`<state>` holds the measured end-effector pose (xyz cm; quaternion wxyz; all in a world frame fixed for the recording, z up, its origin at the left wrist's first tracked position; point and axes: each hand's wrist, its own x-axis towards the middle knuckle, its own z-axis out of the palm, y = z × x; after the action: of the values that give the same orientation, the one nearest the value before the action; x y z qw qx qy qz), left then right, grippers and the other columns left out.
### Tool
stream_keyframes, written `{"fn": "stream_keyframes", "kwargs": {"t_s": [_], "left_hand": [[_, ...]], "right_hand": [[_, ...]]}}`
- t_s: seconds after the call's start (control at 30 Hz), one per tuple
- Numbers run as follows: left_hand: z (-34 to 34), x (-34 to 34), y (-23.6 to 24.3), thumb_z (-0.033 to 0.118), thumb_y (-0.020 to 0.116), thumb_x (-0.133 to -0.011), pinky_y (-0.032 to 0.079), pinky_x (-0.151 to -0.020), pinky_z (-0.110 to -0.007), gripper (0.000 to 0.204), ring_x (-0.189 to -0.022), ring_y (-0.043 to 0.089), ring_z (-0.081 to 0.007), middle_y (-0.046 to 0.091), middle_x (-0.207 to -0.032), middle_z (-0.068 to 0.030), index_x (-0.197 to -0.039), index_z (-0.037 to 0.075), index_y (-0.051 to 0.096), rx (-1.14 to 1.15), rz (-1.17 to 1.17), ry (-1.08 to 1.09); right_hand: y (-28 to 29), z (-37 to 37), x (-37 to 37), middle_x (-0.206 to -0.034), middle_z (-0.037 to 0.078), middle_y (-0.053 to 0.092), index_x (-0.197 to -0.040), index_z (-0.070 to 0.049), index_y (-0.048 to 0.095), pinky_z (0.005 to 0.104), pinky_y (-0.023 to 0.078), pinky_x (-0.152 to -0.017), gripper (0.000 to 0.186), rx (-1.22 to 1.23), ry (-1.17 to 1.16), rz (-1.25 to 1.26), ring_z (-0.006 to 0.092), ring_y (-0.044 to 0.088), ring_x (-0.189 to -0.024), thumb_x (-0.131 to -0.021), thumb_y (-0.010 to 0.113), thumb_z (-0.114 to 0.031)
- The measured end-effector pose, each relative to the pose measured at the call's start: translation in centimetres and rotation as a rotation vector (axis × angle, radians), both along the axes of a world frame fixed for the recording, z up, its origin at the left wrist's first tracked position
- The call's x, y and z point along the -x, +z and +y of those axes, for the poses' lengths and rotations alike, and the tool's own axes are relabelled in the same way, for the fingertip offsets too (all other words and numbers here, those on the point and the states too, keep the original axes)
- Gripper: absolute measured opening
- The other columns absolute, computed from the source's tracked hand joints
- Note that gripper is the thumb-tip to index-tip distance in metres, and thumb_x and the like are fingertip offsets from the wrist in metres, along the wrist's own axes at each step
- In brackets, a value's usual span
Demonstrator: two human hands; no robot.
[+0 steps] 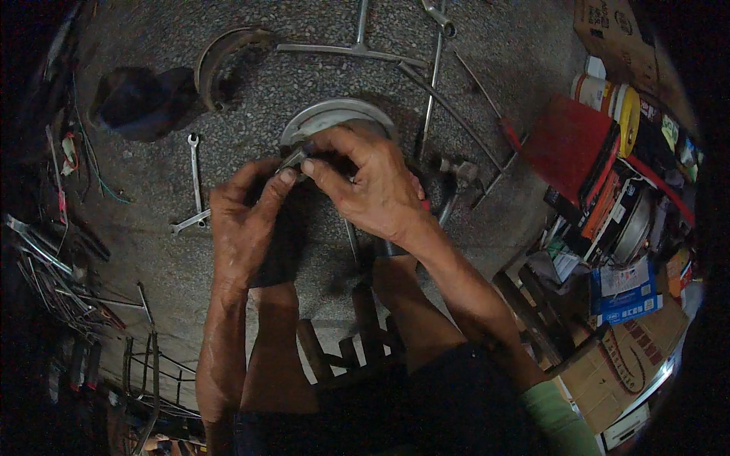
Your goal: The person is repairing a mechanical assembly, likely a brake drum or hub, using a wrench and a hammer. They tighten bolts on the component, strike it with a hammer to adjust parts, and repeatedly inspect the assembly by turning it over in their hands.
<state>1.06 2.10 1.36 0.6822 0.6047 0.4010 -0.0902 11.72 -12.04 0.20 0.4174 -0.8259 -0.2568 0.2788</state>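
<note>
Near the centre, my left hand (247, 205) and my right hand (365, 178) pinch a small metal part (297, 156) between their thumbs and fingers, the two thumbs close together. The fingers hide much of the part. Beyond my hands a round silver metal disc (337, 109) lies on the speckled floor (148, 175), partly covered by them. To the right of my right hand is a metal tool with a chunky head (460, 173). Left of my left hand lie steel wrenches (195, 171).
At the top lie long T-handled tools (350, 53), a curved metal shoe (207, 68) and a dark crumpled item (141, 99). A cluttered pile with a red case (566, 144) and cardboard (612, 349) lines the right side. Tools (53, 266) crowd the left. Wooden slats (323, 349) show below.
</note>
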Motion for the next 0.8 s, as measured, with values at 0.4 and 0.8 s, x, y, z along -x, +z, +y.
{"fn": "stream_keyframes", "kwargs": {"t_s": [0.4, 0.8], "left_hand": [[0.6, 0.0, -0.7, 0.009, 0.065, -0.091, 0.049, -0.084, -0.027, 0.021, -0.09, 0.063, -0.0114, 0.072, -0.095, -0.0085, -0.109, -0.002, 0.068, -0.049, -0.102, -0.099], [0.6, -0.3, -0.7, 0.01, 0.065, -0.092, 0.049, -0.085, -0.028, 0.023, -0.092, 0.063, -0.0114, 0.073, -0.097, -0.0078, -0.111, -0.002, 0.068, 0.007, -0.014, -0.095]], "right_hand": [[1.5, 0.9, 0.0, -0.095, 0.024, 0.064, -0.099, 0.002, 0.062, 0.0517, 0.048, -0.079, 0.021, 0.105, 0.06, 0.051, 0.0433, 0.062, -0.09, -0.086, 0.063, -0.015], [1.0, 1.0, 0.3, -0.093, 0.024, 0.064, -0.096, 0.002, 0.064, 0.0508, 0.048, -0.079, 0.021, 0.13, -0.041, 0.104, 0.0429, 0.062, -0.089, -0.085, 0.063, -0.015]]}}
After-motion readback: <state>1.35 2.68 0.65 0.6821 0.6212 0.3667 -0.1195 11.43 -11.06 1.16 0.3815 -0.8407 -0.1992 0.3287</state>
